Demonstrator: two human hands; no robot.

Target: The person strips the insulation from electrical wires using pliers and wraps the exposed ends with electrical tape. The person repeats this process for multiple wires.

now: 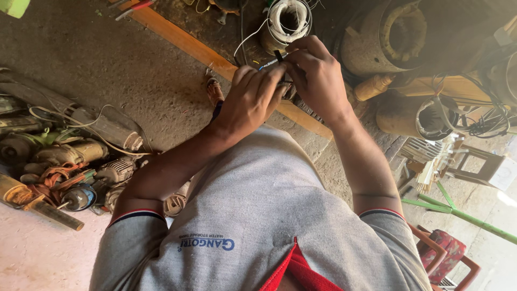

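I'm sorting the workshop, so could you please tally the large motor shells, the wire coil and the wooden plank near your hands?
Large round motor shells: 3
White wire coil: 1
Wooden plank: 1
Total: 5
The old motors heaped on the floor overlap too much to count. The left hand and right hand pinch a small dark-tipped tool together.

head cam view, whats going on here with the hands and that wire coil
A person in a grey shirt has both hands raised together in front of them. The left hand and right hand pinch a small dark tool or wire end between the fingertips; what it is exactly is hard to tell. Just beyond them sits a coil of white wire with a loose strand trailing. Old motor housings lie to the right, and more worn motors on the floor to the left.
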